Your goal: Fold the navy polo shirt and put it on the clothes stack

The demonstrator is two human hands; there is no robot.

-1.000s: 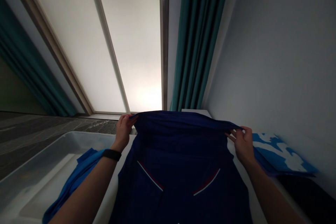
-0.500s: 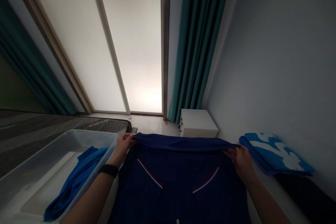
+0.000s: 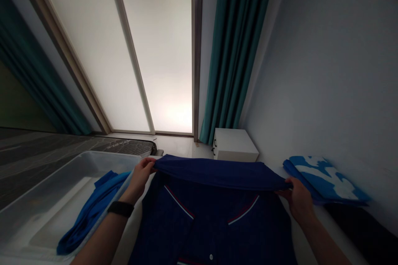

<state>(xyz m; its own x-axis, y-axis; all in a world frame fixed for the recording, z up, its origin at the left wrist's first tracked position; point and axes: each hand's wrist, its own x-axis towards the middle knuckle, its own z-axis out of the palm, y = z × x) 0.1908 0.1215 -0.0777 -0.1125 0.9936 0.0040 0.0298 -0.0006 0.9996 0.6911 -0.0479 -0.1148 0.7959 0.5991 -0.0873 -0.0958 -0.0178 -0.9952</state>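
Note:
A navy polo shirt (image 3: 211, 207) with red-and-white trim and a white button lies spread in front of me. Its far edge is turned over toward me as a wide band. My left hand (image 3: 142, 174), with a black band on the wrist, pinches the left corner of that folded edge. At the right corner, my right hand (image 3: 299, 198) grips the same edge between thumb and fingers. The cloth stretches between both hands. The shirt's near part runs out of view at the bottom.
To the left stands a clear plastic bin (image 3: 18, 205) with blue folded clothing (image 3: 93, 211) inside. A blue-and-white folded cloth (image 3: 329, 178) lies at right, beside dark fabric (image 3: 360, 227). Beyond are a white cabinet (image 3: 236, 140), teal curtain (image 3: 239, 58) and frosted sliding door (image 3: 158, 49).
The folded band has come down toward me and looks wider. My right hand has moved right and slightly down; my left hand has shifted slightly left.

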